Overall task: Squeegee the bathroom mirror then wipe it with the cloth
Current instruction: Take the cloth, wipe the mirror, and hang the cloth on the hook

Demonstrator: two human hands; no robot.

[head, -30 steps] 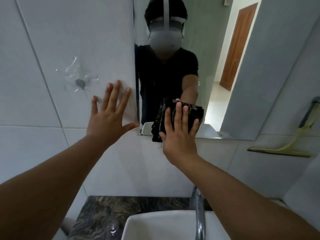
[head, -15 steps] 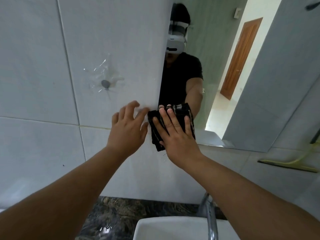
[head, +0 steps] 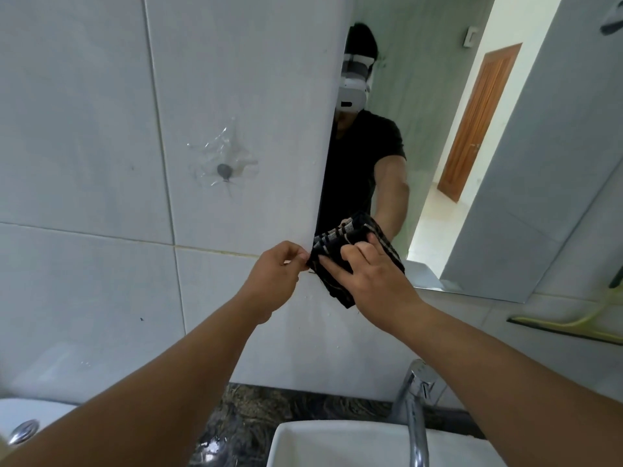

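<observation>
The cloth (head: 350,257) is a dark folded fabric with pale woven stripes, soft and thick, with frayed threads at its lower corner. It lies against the lower left corner of the mirror (head: 472,163), overlapping the mirror's left edge and hanging a little past its bottom edge onto the glossy white wall tile (head: 101,129). The right hand (head: 367,278) presses on it with fingers spread and nearly straight, palm over the cloth's lower right part. The left hand (head: 276,274) has its fingers curled, and thumb and fingertips pinch the cloth's left edge right at the mirror's border.

The mirror is a flat frameless pane with a sharp vertical left edge and a straight bottom edge; most of its surface up and to the right of the cloth is uncovered. The squeegee (head: 580,318), yellow-green plastic with a long thin dark blade, rests against the tile below the mirror's lower right corner, well apart from both hands. A clear plastic stick-on hook pad (head: 224,166) with a small grey centre sits on the tile left of the mirror. Below, a chrome tap (head: 416,409) stands over a white rectangular basin (head: 303,446) set on a dark marbled stone desk (head: 256,412)
</observation>
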